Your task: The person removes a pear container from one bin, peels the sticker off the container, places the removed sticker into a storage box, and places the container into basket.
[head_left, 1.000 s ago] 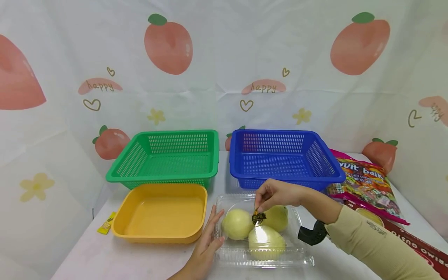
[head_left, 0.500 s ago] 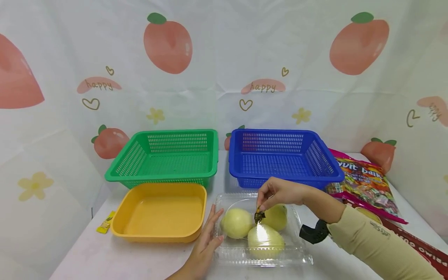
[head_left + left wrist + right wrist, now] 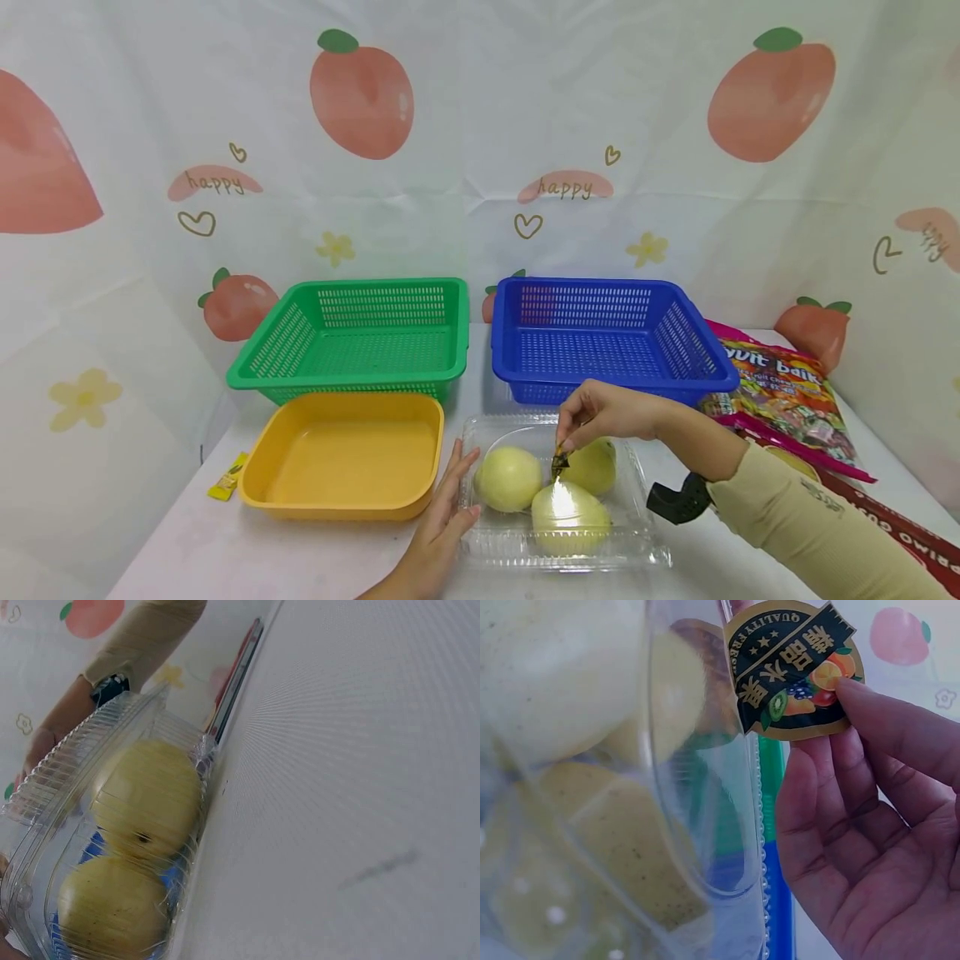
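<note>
While the left hand (image 3: 437, 529) rests with its fingers nearly straight along the left side of a clear plastic container (image 3: 637, 556), gripping nothing that can be made out, the right hand (image 3: 606, 415) pinches a round sticker (image 3: 795, 675) between thumb and fingers above the container's lid; the sticker is black and gold, printed with fruit pictures and lettering, and stands tilted up at its held edge; whether its far edge touches the lid cannot be told.

Under the clear lid sit three pale yellow-green fruits, one at the left (image 3: 508, 480), one at the front (image 3: 570, 523) and one at the back right (image 3: 596, 468), set close together; the left wrist view shows two of them through the ridged wall, one with a dark spot.

Left of the container stands a yellow tub (image 3: 341, 458), its smooth floor in sight; behind that is a green basket (image 3: 382, 354) with slotted walls, and to its right a blue basket (image 3: 585, 354) of like make, behind the container; a small yellow packet (image 3: 228, 477) lies just left of the tub; a bright candy bag (image 3: 787, 392) lies right of the blue basket, near a dark red box (image 3: 892, 521) partly hidden by bag and sleeve.
</note>
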